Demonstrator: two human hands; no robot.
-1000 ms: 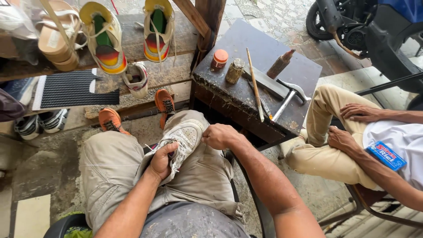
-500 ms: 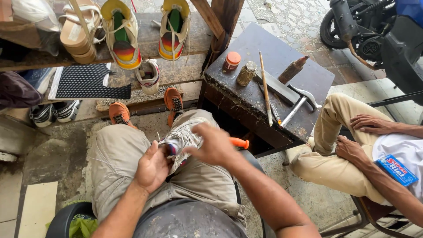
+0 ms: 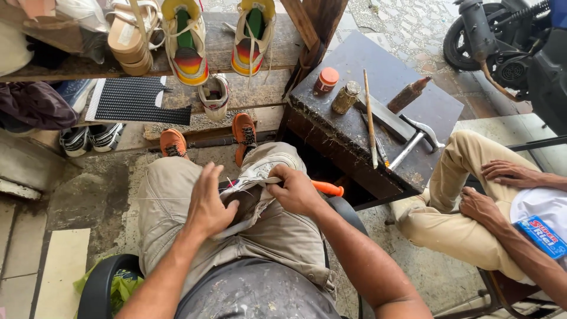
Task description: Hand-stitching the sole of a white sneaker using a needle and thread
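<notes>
- A worn white sneaker (image 3: 260,177) of scuffed leather-like material lies across the person's lap, toe toward 12 o'clock, between the two hands.
- The left hand (image 3: 208,204) lies flat against the sneaker's 9 o'clock side, fingers stretched long and only slightly curled, pressing the upper; a pale strip hangs down below it.
- The right hand (image 3: 295,190) is curled tight at the sneaker's 3 o'clock side, fingers pinching the shoe's edge near the collar.
- An orange tool handle (image 3: 328,189), smooth and rounded, juts out just beyond the right hand toward 3 o'clock; whether the hand grips it cannot be told.
- The person's khaki trousers are creased cloth, and two orange shoes (image 3: 243,133) on their feet sit at 12 o'clock of the sneaker.
- A dark, grimy wooden workbench (image 3: 378,71) stands at 2 o'clock, its top stained and rough at the rim.
- On it: a small jar with an orange lid (image 3: 326,80), a glass jar (image 3: 345,97) beside it, a long thin stick (image 3: 370,118), and a metal hammer (image 3: 416,139) with a curved head.
- A plank shelf (image 3: 77,66) at 11 o'clock carries a tan sandal and a pair of yellow-trimmed striped sneakers (image 3: 186,41).
- At 3 o'clock another person's hands (image 3: 493,189) rest on beige trousers.
</notes>
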